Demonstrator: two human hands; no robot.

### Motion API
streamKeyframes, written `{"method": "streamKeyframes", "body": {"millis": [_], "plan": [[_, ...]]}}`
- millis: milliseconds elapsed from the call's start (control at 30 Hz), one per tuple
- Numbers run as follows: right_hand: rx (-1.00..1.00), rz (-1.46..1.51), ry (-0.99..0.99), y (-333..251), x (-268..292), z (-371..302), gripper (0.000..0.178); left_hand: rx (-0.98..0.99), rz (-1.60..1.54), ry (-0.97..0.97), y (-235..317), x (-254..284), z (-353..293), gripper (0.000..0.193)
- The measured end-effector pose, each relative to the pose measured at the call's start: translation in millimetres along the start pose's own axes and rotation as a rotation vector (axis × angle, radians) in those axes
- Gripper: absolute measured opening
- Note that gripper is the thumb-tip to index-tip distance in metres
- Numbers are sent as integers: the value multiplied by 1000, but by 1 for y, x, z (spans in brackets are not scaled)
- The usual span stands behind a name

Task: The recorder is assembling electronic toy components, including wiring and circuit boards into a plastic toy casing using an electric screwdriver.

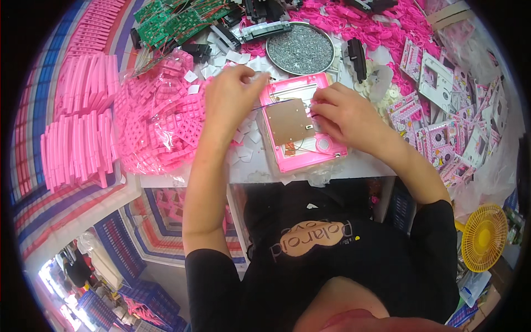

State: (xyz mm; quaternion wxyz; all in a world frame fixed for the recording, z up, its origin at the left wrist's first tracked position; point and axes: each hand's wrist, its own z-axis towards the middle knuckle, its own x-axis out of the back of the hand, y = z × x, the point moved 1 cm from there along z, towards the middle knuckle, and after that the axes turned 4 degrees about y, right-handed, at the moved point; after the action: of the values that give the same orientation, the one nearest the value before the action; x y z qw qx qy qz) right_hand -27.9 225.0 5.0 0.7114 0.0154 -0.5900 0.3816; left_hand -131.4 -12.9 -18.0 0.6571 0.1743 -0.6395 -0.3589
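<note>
A pink plastic casing lies open in front of me on the table. A brownish square board sits across its middle. Thin wires and a small coppery part show below the board. At the casing's upper left, my left hand has thumb and fingers drawn together near the rim; whatever is between them is too small to name. My right hand reaches over the casing's right side with fingers pinched beside the board. A small dark bit shows at those fingertips, its kind unclear.
A round metal tray of small screws stands behind the casing. Bagged pink button parts and stacked pink pieces lie left. Green circuit boards are piled at the back, printed panels right. A yellow fan stands lower right.
</note>
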Motion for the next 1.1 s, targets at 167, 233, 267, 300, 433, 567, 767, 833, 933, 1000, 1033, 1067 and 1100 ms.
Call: {"method": "streamKeyframes", "body": {"millis": [167, 233, 267, 300, 433, 567, 767, 833, 933, 1000, 1033, 1067, 1100], "plan": [[17, -45, -39, 4, 2, 6, 16, -129, -59, 36, 4, -18, -9, 22], [13, 45, 28, 15, 8, 14, 18, -197, -159, 107, 6, -21, -9, 18], [-119, 129, 66, 16, 8, 19, 19, -215, -237, 131, 9, -20, -11, 16], [-260, 215, 103, 11, 8, 28, 20, -231, -317, 145, 12, -22, -15, 14], [-387, 504, 134, 7, -14, 44, 22, -228, -255, 89, 26, -18, -32, 10], [-235, 404, 199, 4, -14, 43, 16, -356, -74, 55, 31, -7, -38, 10], [-406, 779, 208, -12, -19, 16, 26, -380, -150, 111, 28, -11, -44, 7], [-420, 845, 163, -10, -20, 13, 31, -475, -93, 129, 26, -13, -47, 7], [-436, 826, 136, -8, -16, 13, 30, -574, -44, 141, 26, -14, -47, 7], [-339, 803, 162, -5, -21, 5, 32, -560, -44, 151, 26, -14, -47, 7], [-292, 787, 176, -2, -21, 1, 33, -519, -55, 158, 24, -14, -47, 7], [-310, 737, 58, 2, -16, -5, 34, -478, -66, 164, 22, -13, -49, 7], [-336, 679, -65, 2, -1, -8, 35, -380, -75, 220, 19, -11, -52, 6]]}}
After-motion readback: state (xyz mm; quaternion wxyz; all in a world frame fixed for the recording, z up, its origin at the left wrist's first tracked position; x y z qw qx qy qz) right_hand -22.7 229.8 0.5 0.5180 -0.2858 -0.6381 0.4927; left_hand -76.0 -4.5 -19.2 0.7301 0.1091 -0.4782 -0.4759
